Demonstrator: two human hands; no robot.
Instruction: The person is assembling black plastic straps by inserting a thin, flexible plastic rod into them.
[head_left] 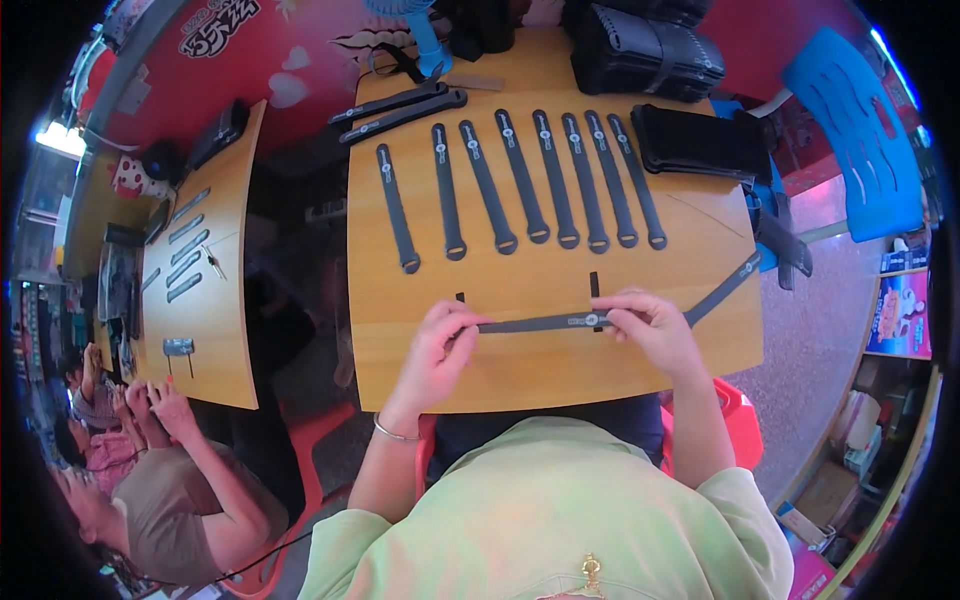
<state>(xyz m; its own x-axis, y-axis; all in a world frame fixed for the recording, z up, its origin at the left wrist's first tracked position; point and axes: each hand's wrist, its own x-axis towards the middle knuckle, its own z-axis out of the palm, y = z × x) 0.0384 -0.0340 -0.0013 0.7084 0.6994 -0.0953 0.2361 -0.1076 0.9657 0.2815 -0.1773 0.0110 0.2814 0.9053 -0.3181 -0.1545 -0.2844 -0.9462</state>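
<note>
A dark grey strap with a pale printed mark (540, 324) stretches level between my hands near the table's front edge. My left hand (440, 350) pinches its left end. My right hand (650, 325) pinches it close to the printed mark, thumb and fingertips together. Two short black strips lie on the table: one (595, 286) runs under the strap by my right fingers, the other (460, 297) is just beyond my left fingertips. Another grey strap (725, 290) slants off beside my right hand, its near end hidden behind that hand.
Several slotted grey straps (520, 180) lie in a row across the wooden table (420, 375). Two more straps (405, 115) rest at the far left. Black bundles (650, 55), a black stack (695, 140) and a blue fan (425, 40) stand behind. A co-worker (190, 490) sits at another table, left.
</note>
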